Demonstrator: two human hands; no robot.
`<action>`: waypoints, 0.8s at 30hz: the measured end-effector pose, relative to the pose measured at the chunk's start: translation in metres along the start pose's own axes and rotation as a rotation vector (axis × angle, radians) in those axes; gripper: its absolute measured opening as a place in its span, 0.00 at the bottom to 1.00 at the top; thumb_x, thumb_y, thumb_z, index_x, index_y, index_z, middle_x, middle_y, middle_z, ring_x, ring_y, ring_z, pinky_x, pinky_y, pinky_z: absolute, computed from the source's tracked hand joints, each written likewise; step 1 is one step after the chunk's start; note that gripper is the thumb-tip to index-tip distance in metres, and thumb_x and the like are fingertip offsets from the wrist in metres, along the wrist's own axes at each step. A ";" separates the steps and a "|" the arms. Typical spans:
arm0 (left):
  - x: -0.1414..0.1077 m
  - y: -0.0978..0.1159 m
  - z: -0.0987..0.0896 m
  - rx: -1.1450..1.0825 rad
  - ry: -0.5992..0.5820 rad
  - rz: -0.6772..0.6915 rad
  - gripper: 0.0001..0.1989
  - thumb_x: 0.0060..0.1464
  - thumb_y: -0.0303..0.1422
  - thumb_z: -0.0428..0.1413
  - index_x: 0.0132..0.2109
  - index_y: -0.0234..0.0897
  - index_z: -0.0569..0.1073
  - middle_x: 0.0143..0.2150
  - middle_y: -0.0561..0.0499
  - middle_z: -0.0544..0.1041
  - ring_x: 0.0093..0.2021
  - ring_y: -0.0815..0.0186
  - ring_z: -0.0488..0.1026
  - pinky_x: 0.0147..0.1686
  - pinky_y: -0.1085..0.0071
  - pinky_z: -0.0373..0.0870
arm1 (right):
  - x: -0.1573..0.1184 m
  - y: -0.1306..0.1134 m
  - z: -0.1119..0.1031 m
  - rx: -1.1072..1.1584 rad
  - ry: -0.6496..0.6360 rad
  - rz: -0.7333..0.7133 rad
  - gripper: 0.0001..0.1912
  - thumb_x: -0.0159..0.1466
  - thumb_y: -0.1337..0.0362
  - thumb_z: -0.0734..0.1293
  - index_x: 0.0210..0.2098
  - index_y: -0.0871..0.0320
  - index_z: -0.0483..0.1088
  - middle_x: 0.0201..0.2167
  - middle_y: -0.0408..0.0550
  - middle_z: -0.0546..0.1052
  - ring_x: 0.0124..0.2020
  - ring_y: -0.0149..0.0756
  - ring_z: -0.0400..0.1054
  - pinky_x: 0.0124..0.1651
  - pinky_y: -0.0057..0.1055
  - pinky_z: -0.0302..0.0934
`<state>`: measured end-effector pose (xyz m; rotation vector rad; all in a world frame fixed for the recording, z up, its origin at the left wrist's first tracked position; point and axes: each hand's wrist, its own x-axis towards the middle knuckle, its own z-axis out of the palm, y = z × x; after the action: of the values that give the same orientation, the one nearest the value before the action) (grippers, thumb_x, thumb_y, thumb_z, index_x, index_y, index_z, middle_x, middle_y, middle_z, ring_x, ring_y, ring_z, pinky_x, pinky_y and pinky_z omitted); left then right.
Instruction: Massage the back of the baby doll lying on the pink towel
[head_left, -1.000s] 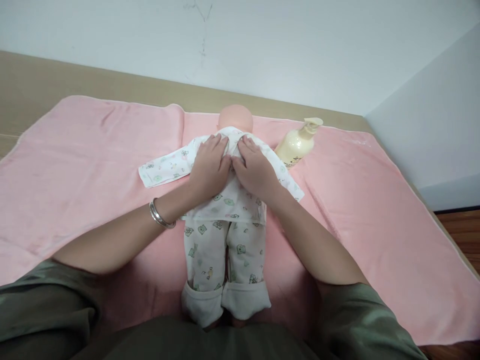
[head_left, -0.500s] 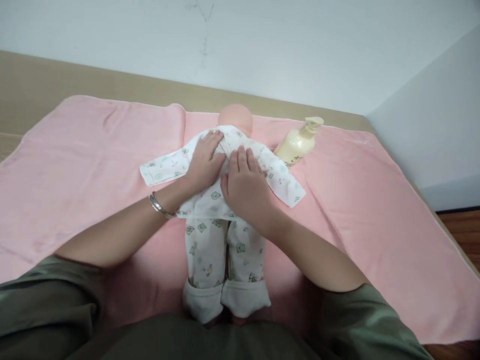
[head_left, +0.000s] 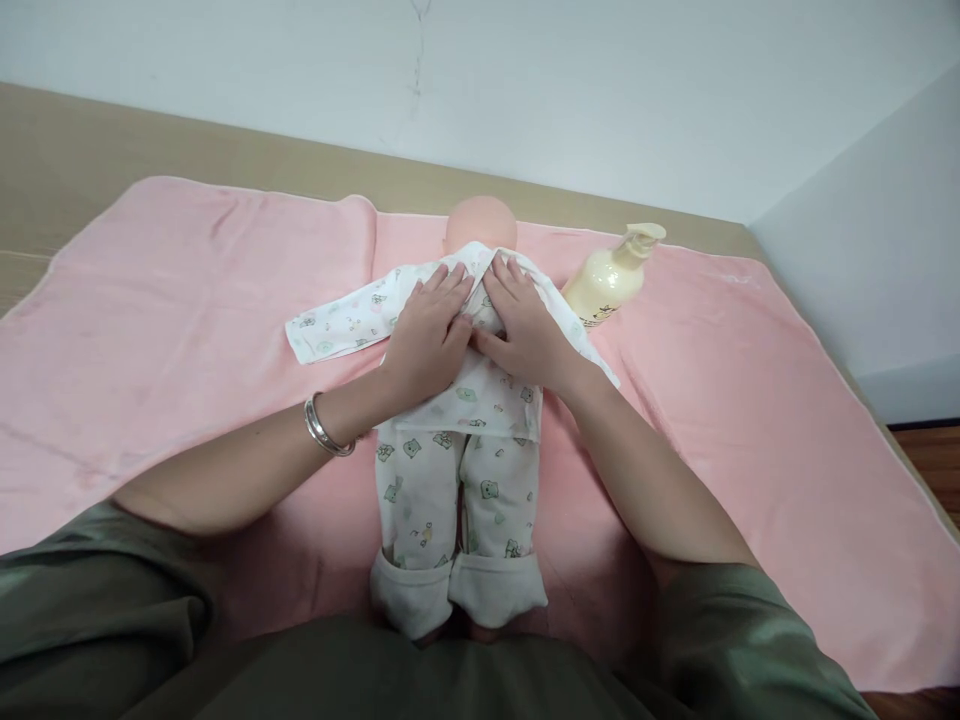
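A baby doll (head_left: 481, 222) lies on the pink blanket, its head at the far end and its face out of sight. It wears a white printed top (head_left: 469, 400) and matching trousers (head_left: 495, 490) with turned-up cuffs. Flat on the left side of the doll's upper body rests my left hand (head_left: 431, 335), fingers stretched out. My right hand (head_left: 525, 325) lies flat on the right side, its fingertips near the top's neckline. The two thumbs nearly meet in the middle. A silver bangle (head_left: 324, 428) circles my left wrist.
Right of the doll, a cream pump bottle (head_left: 609, 280) stands on the blanket. The pink blanket (head_left: 757, 430) covers most of a wooden surface (head_left: 247, 150), which borders a white wall (head_left: 570, 100) at the back. Dark wood flooring (head_left: 930, 460) shows at the right edge.
My right hand has slid up toward the doll's neck. My left hand has shifted slightly down and inward on the top. The whole view has moved a little.
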<state>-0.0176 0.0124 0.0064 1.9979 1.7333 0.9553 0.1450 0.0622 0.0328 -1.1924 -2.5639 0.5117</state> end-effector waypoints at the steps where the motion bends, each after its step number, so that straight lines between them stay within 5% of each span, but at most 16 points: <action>1: 0.004 -0.004 0.000 -0.019 0.000 -0.009 0.30 0.63 0.31 0.44 0.71 0.34 0.64 0.77 0.44 0.58 0.79 0.55 0.48 0.78 0.48 0.43 | -0.002 -0.004 0.004 -0.007 0.022 0.019 0.42 0.67 0.57 0.61 0.75 0.67 0.47 0.79 0.57 0.42 0.80 0.55 0.30 0.80 0.59 0.33; 5: 0.022 -0.026 0.000 -0.088 0.048 -0.084 0.30 0.63 0.35 0.47 0.71 0.37 0.65 0.76 0.44 0.60 0.79 0.55 0.50 0.79 0.49 0.42 | -0.018 -0.035 0.025 -0.101 0.133 0.141 0.37 0.70 0.61 0.57 0.75 0.67 0.49 0.78 0.60 0.45 0.80 0.58 0.34 0.79 0.63 0.35; 10: 0.027 -0.038 0.002 -0.139 0.103 -0.094 0.28 0.64 0.36 0.46 0.69 0.40 0.67 0.75 0.46 0.63 0.78 0.57 0.54 0.79 0.52 0.44 | -0.034 -0.061 0.035 -0.176 0.139 0.089 0.35 0.71 0.61 0.58 0.75 0.63 0.51 0.79 0.56 0.45 0.79 0.62 0.32 0.78 0.68 0.31; 14: 0.024 -0.031 0.002 -0.100 0.112 -0.090 0.29 0.64 0.35 0.45 0.68 0.34 0.67 0.74 0.42 0.63 0.77 0.56 0.56 0.79 0.51 0.46 | -0.017 -0.040 0.024 -0.100 0.079 0.084 0.33 0.72 0.61 0.55 0.75 0.60 0.51 0.79 0.52 0.45 0.80 0.57 0.32 0.78 0.65 0.32; 19: 0.023 -0.029 0.003 -0.075 0.099 -0.065 0.29 0.64 0.37 0.46 0.68 0.32 0.67 0.74 0.40 0.64 0.77 0.53 0.56 0.78 0.50 0.46 | 0.009 -0.006 0.017 0.003 0.167 0.153 0.32 0.73 0.57 0.55 0.74 0.58 0.54 0.78 0.53 0.49 0.80 0.50 0.39 0.79 0.60 0.35; 24: 0.024 -0.032 0.003 -0.064 0.105 -0.058 0.29 0.64 0.38 0.46 0.68 0.34 0.67 0.74 0.42 0.64 0.77 0.54 0.56 0.79 0.52 0.46 | 0.007 -0.007 0.020 -0.019 0.198 0.163 0.32 0.73 0.58 0.55 0.74 0.61 0.55 0.78 0.56 0.50 0.79 0.50 0.40 0.79 0.57 0.35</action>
<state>-0.0381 0.0422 -0.0095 1.8775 1.7813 1.0997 0.1279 0.0596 0.0187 -1.3923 -2.3238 0.3821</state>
